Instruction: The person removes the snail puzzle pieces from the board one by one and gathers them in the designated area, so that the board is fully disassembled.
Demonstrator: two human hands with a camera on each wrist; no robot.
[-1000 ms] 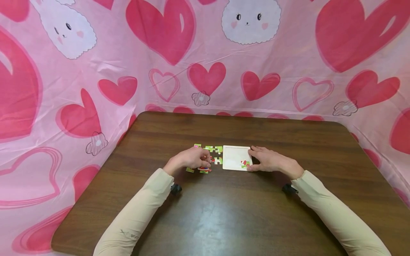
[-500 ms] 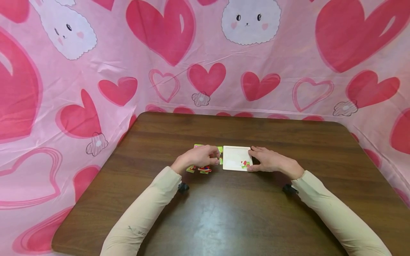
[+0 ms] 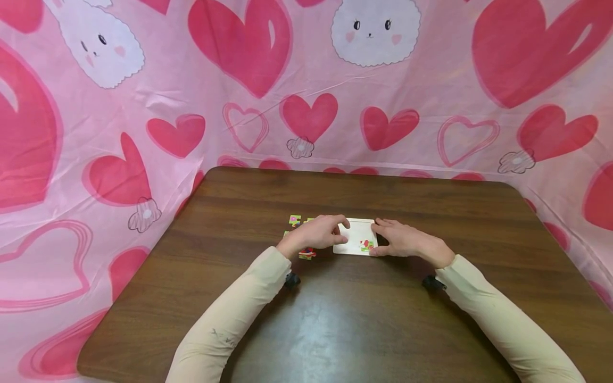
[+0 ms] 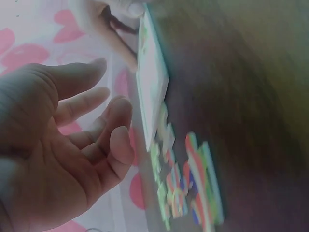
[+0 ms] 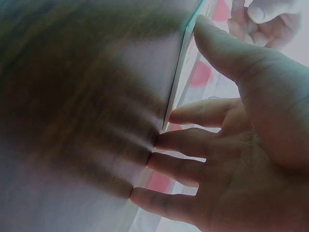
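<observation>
In the head view a shallow white puzzle tray [image 3: 355,232] lies on the table. One green, red and white puzzle piece [image 3: 366,246] sits in its near right corner. My left hand [image 3: 318,233] hovers over the tray's left side; the left wrist view shows its fingers loosely bent with nothing between them. My right hand [image 3: 401,239] rests at the tray's right edge, with thumb and index fingertip against it. Its other fingertips touch the table in the right wrist view. Loose puzzle pieces [image 4: 176,191] lie left of the tray, partly hidden under my left hand in the head view.
The brown wooden table [image 3: 364,319] reaches back to a pink cloth [image 3: 421,80] printed with hearts. Dark wrist cameras [image 3: 434,283] hang under both sleeves. A colourful piece [image 3: 306,254] lies nearest me among the loose ones.
My left hand has moved right, from over the loose puzzle pieces to over the tray's left side, its fingers spreading apart. The right hand and tray stay in place.
</observation>
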